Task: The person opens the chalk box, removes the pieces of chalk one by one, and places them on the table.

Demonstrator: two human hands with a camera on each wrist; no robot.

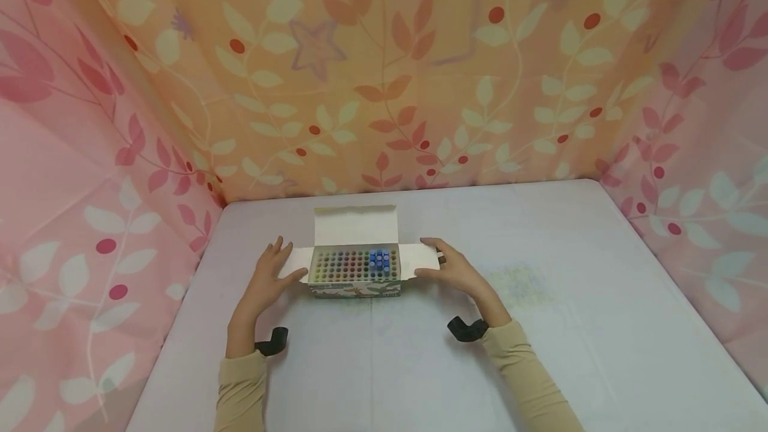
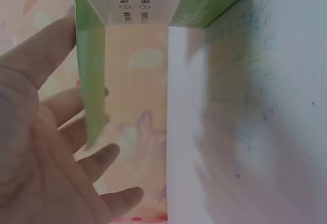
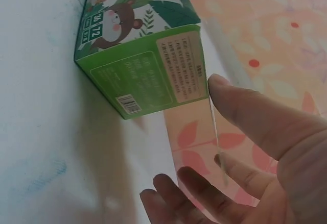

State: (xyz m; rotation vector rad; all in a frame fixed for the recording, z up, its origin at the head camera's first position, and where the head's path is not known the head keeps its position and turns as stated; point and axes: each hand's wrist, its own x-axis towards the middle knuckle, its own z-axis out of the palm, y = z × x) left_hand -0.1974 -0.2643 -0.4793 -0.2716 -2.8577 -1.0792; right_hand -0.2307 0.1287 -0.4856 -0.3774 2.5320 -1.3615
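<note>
An opened box of coloured chalk point(image 1: 355, 289) stands on the table, its back lid point(image 1: 357, 226) raised and both side flaps spread outward. Rows of stick ends fill it, and several blue sticks point(image 1: 380, 260) rise above the others at the right. My left hand point(image 1: 268, 277) is at the left flap point(image 2: 91, 76), thumb at its edge, fingers straight and spread apart. At the right flap point(image 1: 418, 259), my right hand point(image 1: 451, 269) touches with the thumb near the box's rim; its other fingers are loosely bent beneath and beyond the flap point(image 3: 216, 137).
A pale cloth-covered table point(image 1: 600, 339) lies under the box, with a faint coloured smudge point(image 1: 519, 285) to the right. Patterned curtains point(image 1: 384, 85) close off the back and both sides. Black wrist mounts point(image 1: 467, 329) sit on both forearms.
</note>
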